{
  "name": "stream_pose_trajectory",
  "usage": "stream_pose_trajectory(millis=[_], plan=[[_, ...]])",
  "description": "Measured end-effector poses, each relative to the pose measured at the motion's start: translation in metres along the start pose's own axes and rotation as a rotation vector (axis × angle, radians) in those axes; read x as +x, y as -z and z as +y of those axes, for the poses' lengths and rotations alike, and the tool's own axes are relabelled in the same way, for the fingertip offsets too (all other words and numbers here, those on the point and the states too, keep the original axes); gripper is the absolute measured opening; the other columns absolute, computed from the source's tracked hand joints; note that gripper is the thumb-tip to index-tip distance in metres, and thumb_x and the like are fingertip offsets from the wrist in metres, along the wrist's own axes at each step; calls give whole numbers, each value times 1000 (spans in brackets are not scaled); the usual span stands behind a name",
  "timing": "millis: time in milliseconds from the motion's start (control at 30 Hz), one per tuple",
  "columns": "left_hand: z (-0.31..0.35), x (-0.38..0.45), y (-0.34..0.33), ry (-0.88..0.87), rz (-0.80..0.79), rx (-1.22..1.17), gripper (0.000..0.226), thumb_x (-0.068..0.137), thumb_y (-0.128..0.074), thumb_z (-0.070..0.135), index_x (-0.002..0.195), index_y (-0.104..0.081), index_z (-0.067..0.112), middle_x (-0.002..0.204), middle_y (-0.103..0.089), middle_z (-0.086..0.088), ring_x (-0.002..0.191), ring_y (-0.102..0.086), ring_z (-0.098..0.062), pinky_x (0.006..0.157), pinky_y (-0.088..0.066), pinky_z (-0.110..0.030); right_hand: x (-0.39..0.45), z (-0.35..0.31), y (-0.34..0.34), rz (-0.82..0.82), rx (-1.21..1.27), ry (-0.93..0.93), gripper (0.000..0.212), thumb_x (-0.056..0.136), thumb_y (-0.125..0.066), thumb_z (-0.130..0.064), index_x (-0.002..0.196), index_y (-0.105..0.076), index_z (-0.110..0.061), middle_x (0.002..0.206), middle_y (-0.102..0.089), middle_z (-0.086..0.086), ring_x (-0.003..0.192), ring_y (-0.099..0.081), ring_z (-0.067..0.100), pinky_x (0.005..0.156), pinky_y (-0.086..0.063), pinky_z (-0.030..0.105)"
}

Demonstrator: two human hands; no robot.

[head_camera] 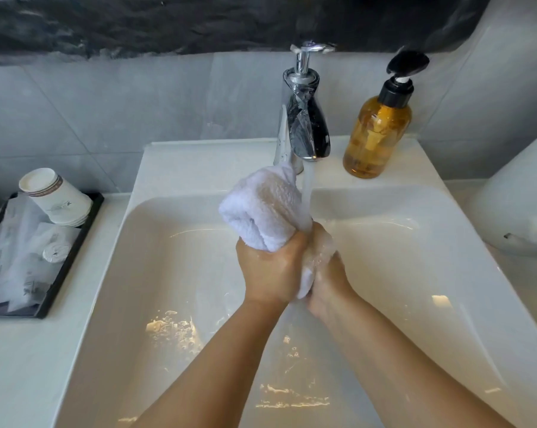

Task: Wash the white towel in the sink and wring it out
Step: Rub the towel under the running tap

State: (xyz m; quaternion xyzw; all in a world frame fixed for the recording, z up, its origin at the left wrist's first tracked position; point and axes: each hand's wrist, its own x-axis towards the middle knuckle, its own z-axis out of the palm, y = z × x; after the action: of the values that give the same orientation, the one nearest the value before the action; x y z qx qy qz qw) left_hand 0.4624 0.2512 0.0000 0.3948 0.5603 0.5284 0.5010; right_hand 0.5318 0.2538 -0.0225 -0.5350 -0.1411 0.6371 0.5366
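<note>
Left hand [268, 268] and right hand [325, 270] clenched on fluffy white towel [262, 208], bunched above grip; glossy sink [156, 273] basin open below.

Over on the right behind the basin stands an amber pump bottle [376, 135] with a black pump head; on the left, a black tray [64, 265] sits on the surface, holding stacked upside-down paper cups [55, 197] and wrapped sachets [17, 257]

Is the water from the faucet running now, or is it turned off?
Running. A stream of water falls from the faucet onto the white towel and the right hand.
</note>
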Motion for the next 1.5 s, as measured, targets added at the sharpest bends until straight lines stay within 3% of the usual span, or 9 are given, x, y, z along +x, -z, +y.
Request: stream_pose_trajectory(millis=[267,367,500,567,667,800,967,1100,1500], plan=[[-5,7,3,13,-94,-1,16,58,-63,21,58,-53,9,53,-56,-4,52,-58,-16,49,-46,-28,14,-2,6,115,-137,18,20,67,-57,-35,56,-66,-20,62,-64,1,61,-66,20,67,-52,36],[-4,17,10,65,-350,-162,51,66,-71,36,100,-65,-1,93,-70,-23,94,-70,-33,81,-58,-49,18,-14,10,-20,-207,43,24,79,-60,-34,80,-68,-11,80,-68,12,82,-69,31,83,-54,44],[3,24,21,237,-490,-368,82,73,-69,44,135,-49,-5,130,-60,-25,123,-59,-33,105,-47,-49,-12,-28,14,-243,-257,194,38,102,-32,-5,64,-34,0,51,-38,30,52,-49,48,76,-53,43],[5,23,20,233,-423,-393,81,70,-72,41,131,-51,-8,120,-64,-24,117,-63,-35,99,-50,-50,-13,-24,11,-201,-292,-82,46,103,-37,-23,67,-52,1,57,-58,22,55,-63,31,69,-56,30],[8,25,17,192,-151,-388,65,64,-77,37,113,-62,-2,103,-67,-19,108,-67,-37,95,-53,-54,-2,-27,8,-23,-51,-40,47,90,-53,-50,68,-76,-15,80,-74,9,74,-71,23,80,-52,36],[6,28,19,206,83,-337,27,70,-77,26,90,-68,10,83,-72,-6,88,-74,-24,78,-58,-39,-11,-8,-10,-97,-104,36,64,75,-53,-70,113,-70,-22,106,-74,4,100,-70,20,95,-52,41],[3,7,3,249,-17,-174,13,69,-74,15,79,-69,9,74,-73,-9,75,-75,-26,65,-59,-36,11,16,-6,158,-318,128,39,85,-43,-63,76,-65,-32,68,-64,-17,79,-66,16,70,-50,34],[4,10,3,235,-34,-198,24,56,-69,22,77,-66,10,67,-68,-6,67,-72,-22,56,-54,-30,3,2,-1,238,-317,65,37,85,-46,-36,52,-57,-22,55,-54,-5,62,-55,21,61,-42,33],[5,21,15,-13,-518,-137,49,68,-74,24,112,-65,2,104,-71,-19,96,-70,-34,66,-53,-41,-10,-40,20,-182,-441,-4,36,101,-42,-48,89,-66,-25,81,-73,-1,76,-68,19,71,-52,35]])
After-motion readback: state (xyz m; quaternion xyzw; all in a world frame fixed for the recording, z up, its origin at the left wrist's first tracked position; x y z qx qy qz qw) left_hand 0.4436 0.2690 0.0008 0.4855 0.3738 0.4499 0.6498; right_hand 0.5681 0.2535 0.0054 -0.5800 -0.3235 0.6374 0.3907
